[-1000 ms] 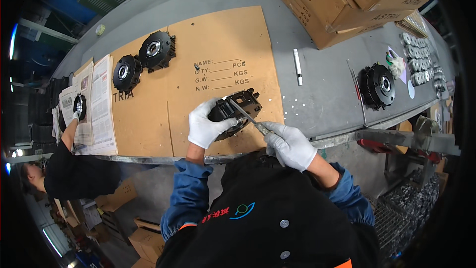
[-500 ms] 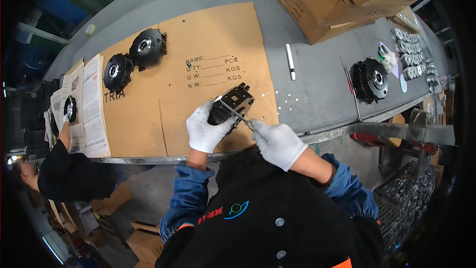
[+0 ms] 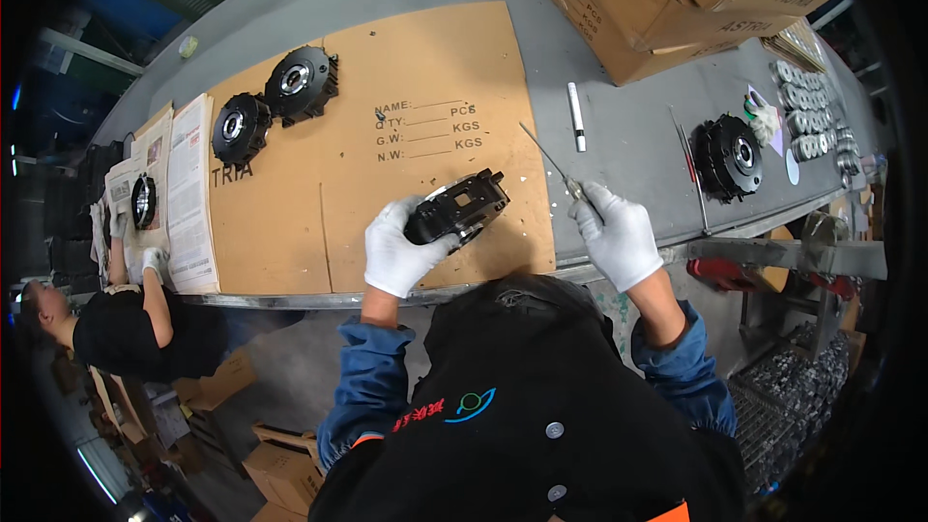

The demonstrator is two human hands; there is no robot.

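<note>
My left hand [image 3: 401, 249], in a white glove, grips a black housing part [image 3: 462, 207] by its near left end. That part is tilted above the cardboard sheet [image 3: 280, 222], with a square opening in its upper face. To its right, my gloved right hand [image 3: 619, 235] is closed around the handle end of a thin metal rod tool [image 3: 547, 152]. The rod points up and left, apart from the part; whether it is a file or a screwdriver I cannot tell. Two round black housings [image 3: 302, 85] with silver centres lie at the cardboard's far left.
A white marker [image 3: 577, 116] lies right of the cardboard. Farther right are another round black housing [image 3: 730, 157], thin tools [image 3: 683, 155] and rows of silver rings [image 3: 810, 101]. Cardboard boxes [image 3: 667, 19] stand at the back. A co-worker [image 3: 121, 329] works beside newspapers [image 3: 188, 198] at left.
My right hand has drawn the rod tool off the black part and moved right with it. My left hand still holds the part. The co-worker's hands have shifted.
</note>
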